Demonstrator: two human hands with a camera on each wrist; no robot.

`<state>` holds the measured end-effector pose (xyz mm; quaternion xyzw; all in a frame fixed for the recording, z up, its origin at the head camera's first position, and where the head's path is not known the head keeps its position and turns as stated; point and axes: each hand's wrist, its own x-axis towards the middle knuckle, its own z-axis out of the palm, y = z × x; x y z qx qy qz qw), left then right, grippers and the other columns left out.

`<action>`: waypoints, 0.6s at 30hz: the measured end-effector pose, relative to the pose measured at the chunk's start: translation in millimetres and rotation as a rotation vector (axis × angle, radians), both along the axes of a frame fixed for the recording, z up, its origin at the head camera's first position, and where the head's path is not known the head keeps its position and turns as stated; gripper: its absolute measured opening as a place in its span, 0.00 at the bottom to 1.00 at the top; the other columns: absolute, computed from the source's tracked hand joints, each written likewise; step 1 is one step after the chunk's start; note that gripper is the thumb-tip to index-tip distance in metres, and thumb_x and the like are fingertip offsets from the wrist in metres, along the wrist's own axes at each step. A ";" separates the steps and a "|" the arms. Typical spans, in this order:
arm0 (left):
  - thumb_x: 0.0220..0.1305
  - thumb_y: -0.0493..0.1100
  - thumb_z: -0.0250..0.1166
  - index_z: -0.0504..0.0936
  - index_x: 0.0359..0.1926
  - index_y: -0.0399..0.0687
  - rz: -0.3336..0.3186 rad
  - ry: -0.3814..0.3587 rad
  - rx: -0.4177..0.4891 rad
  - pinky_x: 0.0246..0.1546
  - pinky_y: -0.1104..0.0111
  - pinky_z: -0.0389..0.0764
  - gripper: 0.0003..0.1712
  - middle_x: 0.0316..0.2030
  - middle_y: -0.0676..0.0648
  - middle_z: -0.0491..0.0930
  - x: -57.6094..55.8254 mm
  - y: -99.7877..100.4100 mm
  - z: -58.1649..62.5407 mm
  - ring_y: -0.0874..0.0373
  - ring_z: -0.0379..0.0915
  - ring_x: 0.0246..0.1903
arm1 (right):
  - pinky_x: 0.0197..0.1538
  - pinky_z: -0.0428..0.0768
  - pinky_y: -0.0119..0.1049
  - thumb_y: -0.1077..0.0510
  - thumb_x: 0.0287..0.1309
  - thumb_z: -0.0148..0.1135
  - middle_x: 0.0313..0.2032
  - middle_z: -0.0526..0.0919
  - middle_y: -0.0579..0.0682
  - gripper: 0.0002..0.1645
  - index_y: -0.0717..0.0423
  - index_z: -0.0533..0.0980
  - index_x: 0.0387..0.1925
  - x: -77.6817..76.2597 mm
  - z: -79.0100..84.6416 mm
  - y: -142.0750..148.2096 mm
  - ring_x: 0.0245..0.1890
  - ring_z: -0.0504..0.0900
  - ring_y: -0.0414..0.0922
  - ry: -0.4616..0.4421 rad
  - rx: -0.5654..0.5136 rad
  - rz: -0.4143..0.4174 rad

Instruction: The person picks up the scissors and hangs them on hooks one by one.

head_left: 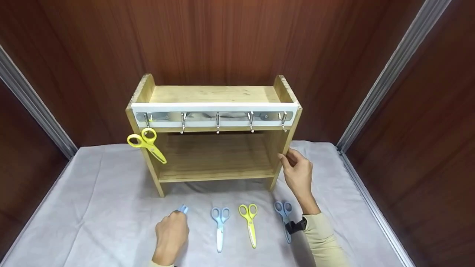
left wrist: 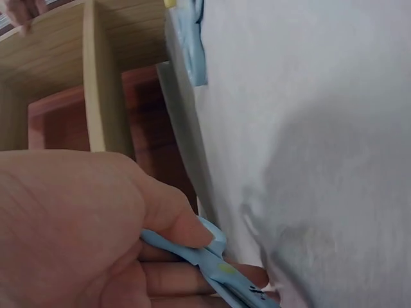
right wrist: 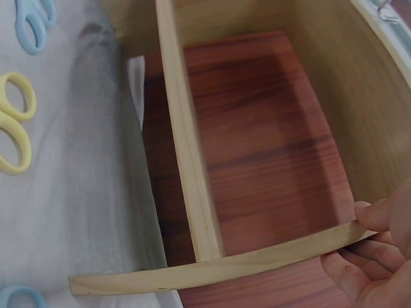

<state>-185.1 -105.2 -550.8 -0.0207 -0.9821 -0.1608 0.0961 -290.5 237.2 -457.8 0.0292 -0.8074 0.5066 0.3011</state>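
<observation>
Wrinkly grey cloth [head_left: 100,207] topped by a grainy wooden rack [head_left: 217,177], its side edge pinched by the right hand [head_left: 298,174]. Smooth blue scissors [left wrist: 221,268] are pinched by the left hand [head_left: 172,231] out front, black marking too blurry to be read.

Here's the left grip [left wrist: 83,218], big in the lower left, thumb pressed on top of a pair of light-blue scissors [left wrist: 228,276], fingers spread beneath! A yellow patch and a dark marking show on the scissors. Grey-white cloth [left wrist: 321,77] fills the right side, a broad shadow across it. Upper left, it's the wooden shelf [left wrist: 97,77], red-brown panelling [left wrist: 160,138] through its gaps. Right grip [left wrist: 24,11] up in the corner, blurred, at the shelf's edge! And at the top, another light-blue object [left wrist: 192,45], partly cut off.
</observation>
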 end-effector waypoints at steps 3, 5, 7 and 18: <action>0.69 0.30 0.61 0.79 0.29 0.28 -0.007 -0.048 0.051 0.14 0.66 0.77 0.10 0.17 0.43 0.76 0.8 -4.6 3.9 0.57 0.72 0.14 | 0.43 0.81 0.15 0.64 0.64 0.72 0.44 0.92 0.62 0.13 0.65 0.86 0.50 0.4 0.2 -0.1 0.44 0.93 0.56 0.001 0.005 -0.006; 0.70 0.30 0.60 0.79 0.38 0.21 -0.018 -0.070 0.087 0.15 0.65 0.80 0.09 0.22 0.37 0.82 0.1 -7.7 7.3 0.52 0.80 0.17 | 0.43 0.81 0.15 0.63 0.64 0.72 0.44 0.92 0.62 0.14 0.65 0.86 0.50 0.6 0.3 -0.3 0.44 0.93 0.56 0.001 0.009 -0.011; 0.71 0.30 0.59 0.78 0.46 0.17 -0.029 -0.101 0.125 0.17 0.62 0.83 0.13 0.28 0.31 0.85 -1.8 -10.8 11.0 0.47 0.84 0.20 | 0.43 0.81 0.14 0.63 0.64 0.72 0.45 0.92 0.62 0.14 0.65 0.86 0.50 0.4 0.0 -0.1 0.44 0.93 0.56 0.004 0.014 -0.015; 0.78 0.32 0.52 0.80 0.53 0.27 -0.105 -0.181 0.547 0.20 0.72 0.70 0.14 0.27 0.45 0.81 -9.4 -21.2 34.4 0.59 0.72 0.21 | 0.43 0.81 0.14 0.64 0.64 0.72 0.45 0.92 0.62 0.14 0.65 0.86 0.50 -0.8 -0.1 0.0 0.45 0.93 0.56 0.002 0.002 -0.010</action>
